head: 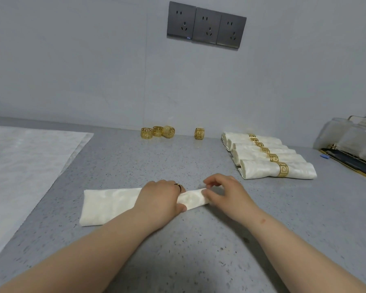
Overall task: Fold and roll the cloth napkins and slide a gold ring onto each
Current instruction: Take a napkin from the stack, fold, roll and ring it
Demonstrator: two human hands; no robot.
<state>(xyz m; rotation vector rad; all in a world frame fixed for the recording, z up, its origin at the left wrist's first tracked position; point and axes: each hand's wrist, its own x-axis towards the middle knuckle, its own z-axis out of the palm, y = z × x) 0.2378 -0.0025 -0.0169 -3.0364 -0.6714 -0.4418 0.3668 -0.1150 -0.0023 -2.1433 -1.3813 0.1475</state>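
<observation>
At centre frame I watch a cream cloth napkin (108,205), folded into a long strip, lie on the grey speckled countertop (178,250). The left hand (160,200) clamps around its middle; the right hand (224,194) pinches its right end with curled fingertips. Four loose gold rings (146,133) stand by the wall at upper centre. Five ringed rolled napkins (277,169) lie side by side at right.
</observation>
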